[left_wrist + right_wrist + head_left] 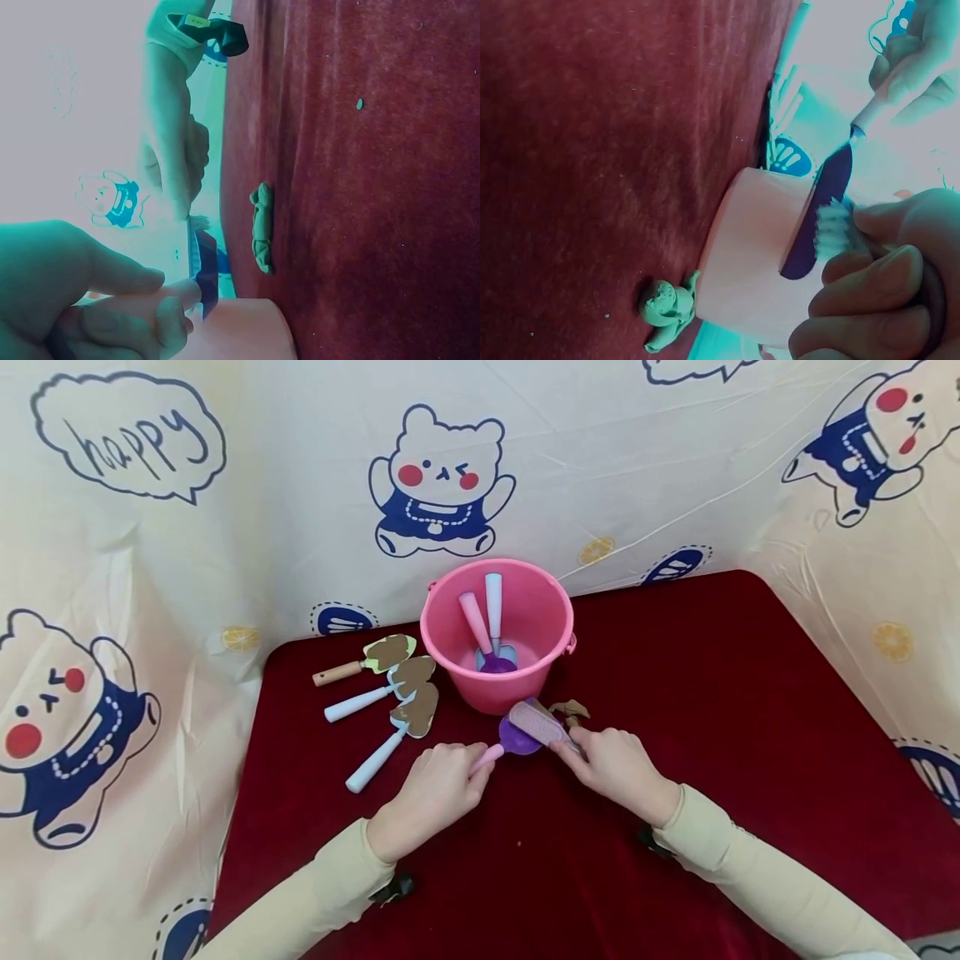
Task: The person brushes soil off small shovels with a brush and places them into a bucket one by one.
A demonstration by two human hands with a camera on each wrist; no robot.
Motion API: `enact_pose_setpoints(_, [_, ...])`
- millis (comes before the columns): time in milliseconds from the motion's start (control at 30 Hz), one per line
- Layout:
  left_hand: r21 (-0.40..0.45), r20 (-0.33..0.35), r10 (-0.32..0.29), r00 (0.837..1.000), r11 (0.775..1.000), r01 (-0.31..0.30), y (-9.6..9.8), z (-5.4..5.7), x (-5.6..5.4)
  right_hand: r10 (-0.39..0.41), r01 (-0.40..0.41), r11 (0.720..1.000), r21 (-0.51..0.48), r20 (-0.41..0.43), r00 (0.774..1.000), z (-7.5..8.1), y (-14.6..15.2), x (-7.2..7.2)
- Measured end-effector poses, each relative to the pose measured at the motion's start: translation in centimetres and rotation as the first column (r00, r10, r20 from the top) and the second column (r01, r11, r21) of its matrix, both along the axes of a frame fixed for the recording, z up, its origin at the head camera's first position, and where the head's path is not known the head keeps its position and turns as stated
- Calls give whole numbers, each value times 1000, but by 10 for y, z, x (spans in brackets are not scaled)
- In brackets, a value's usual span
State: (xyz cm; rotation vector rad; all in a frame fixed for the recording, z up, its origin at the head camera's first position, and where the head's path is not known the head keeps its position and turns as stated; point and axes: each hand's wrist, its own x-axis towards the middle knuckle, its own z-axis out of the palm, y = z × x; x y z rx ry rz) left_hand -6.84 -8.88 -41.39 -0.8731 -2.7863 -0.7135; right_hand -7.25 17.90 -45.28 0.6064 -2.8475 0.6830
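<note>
My left hand (435, 785) grips the pink handle of a small purple trowel (519, 740). In my right hand (622, 770) is a scrubbing brush (538, 725), lying over the trowel's blade. The right wrist view shows the brush's pale bristles (832, 229) against the purple blade (821, 217). Both tools are held above the table, just in front of a pink bucket (487, 692). Close to the bucket's base lies a lump of brown clay (570, 708), partly hidden behind my right hand in the head view.
Inside the bucket stand a pink-handled purple trowel (476, 620) and a light blue one (493, 597). Left of it lie a wooden-handled green trowel (341, 673) and two light blue trowels (373, 764), their blades coated brown. Dark red cloth (720, 710) covers the table; a printed curtain hangs behind.
</note>
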Motion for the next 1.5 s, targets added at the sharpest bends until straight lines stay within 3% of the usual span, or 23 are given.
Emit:
enact_pose_setpoints(133, [-8,-11,-5,1000,1000,5,2,-1,-2,-14,14,999,-31,5,1000,-1,0,2])
enact_pose_setpoints(367, [-26,-7,-9,1000,1000,9,2,4,-3,77,-78,996,35,16,997,3,1,1])
enact_pose_setpoints(567, [-22,15,-9,1000,1000,10,0,3,-2,28,-28,995,93,-1,1000,6,6,-1])
enact_pose_setpoints(733, [-15,7,-7,1000,1000,7,2,2,-3,-1,0,999,49,23,1000,5,4,1])
enact_pose_setpoints(933, [-34,21,-10,1000,999,11,0,5,-2,133,-129,990,54,-76,988,4,5,1])
enact_pose_setpoints(1033, [-49,17,-8,1000,999,9,-1,5,1,141,-130,987,99,-113,984,4,9,-1])
enact_pose_setpoints(1167, [-53,23,-11,1000,999,12,-2,3,2,86,-76,988,134,-78,993,4,13,-2])
enact_pose_setpoints(1300, [-37,32,-12,999,999,13,-1,1,1,53,-52,995,87,-12,998,5,11,-2])
enact_pose_setpoints(1500, [-29,25,-2,1000,1000,3,1,3,1,141,-142,990,10,77,987,5,4,-1])
